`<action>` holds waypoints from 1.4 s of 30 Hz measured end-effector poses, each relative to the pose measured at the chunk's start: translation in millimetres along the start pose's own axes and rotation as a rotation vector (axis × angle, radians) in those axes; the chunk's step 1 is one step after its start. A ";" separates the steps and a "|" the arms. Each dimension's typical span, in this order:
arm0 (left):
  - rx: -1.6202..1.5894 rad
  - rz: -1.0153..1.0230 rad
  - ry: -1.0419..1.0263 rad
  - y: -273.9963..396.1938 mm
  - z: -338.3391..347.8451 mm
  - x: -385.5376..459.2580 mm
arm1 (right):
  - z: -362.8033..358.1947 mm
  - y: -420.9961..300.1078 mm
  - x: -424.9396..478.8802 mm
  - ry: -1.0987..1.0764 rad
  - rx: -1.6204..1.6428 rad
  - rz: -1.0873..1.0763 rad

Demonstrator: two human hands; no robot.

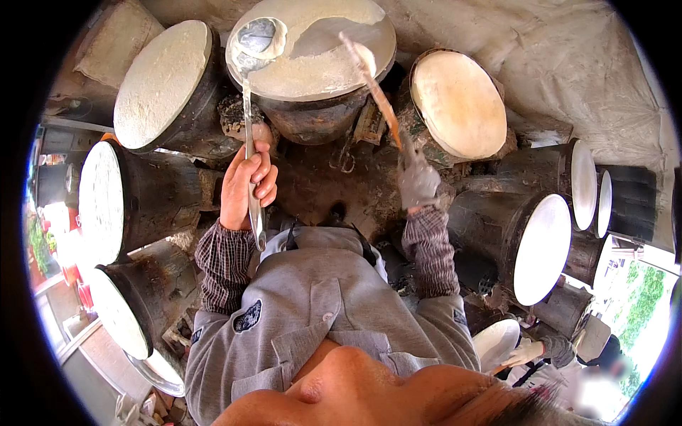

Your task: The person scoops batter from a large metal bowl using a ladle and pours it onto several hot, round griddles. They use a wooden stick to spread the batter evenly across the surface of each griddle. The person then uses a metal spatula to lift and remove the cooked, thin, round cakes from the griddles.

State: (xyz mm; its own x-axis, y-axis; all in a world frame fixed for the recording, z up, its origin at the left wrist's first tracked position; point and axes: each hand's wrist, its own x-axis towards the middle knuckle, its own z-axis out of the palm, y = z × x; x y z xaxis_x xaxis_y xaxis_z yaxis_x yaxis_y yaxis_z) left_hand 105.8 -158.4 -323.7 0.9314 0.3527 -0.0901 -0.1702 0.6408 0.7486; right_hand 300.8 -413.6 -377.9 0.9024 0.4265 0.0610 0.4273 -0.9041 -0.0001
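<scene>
My bare left hand (249, 181) grips the handle of a metal ladle (256, 45). The ladle's bowl is coated with pale batter and held over a large round griddle (311, 114) on a dark drum-like base. My right hand (418, 178), in a greyish glove, holds a long thin wooden spreader or spatula (381, 96), blurred, its batter-smeared tip over the same griddle. Pale batter (319, 74) covers much of the griddle surface, with a bare greyish patch near the top.
To the left stands a griddle with a pale sheet (162, 85), to the right one with a browning sheet (459, 104). Several more drum-like griddles (542, 250) curve round both sides. A co-worker's gloved hand (525, 352) is at a griddle at lower right. Creased sheeting (575, 69) lies behind.
</scene>
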 end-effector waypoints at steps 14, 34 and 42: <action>-0.002 0.001 0.062 -18.3 21.5 3.3 | 4.1 20.5 36.0 0.081 0.006 -0.084; -0.015 -0.031 0.033 13.2 -5.2 48.8 | 35.1 9.8 61.1 0.331 0.740 -0.046; 0.006 -0.100 -0.001 21.4 -7.8 59.0 | -24.0 -46.2 188.3 -0.018 0.597 0.146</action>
State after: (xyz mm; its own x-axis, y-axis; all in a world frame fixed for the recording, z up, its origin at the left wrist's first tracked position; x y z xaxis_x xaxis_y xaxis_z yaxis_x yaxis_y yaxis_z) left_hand 154.6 -118.6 -318.1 0.9440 0.2861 -0.1641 -0.0740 0.6687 0.7399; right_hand 449.7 -292.1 -342.5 0.9524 0.3047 0.0010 0.2517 -0.7849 -0.5663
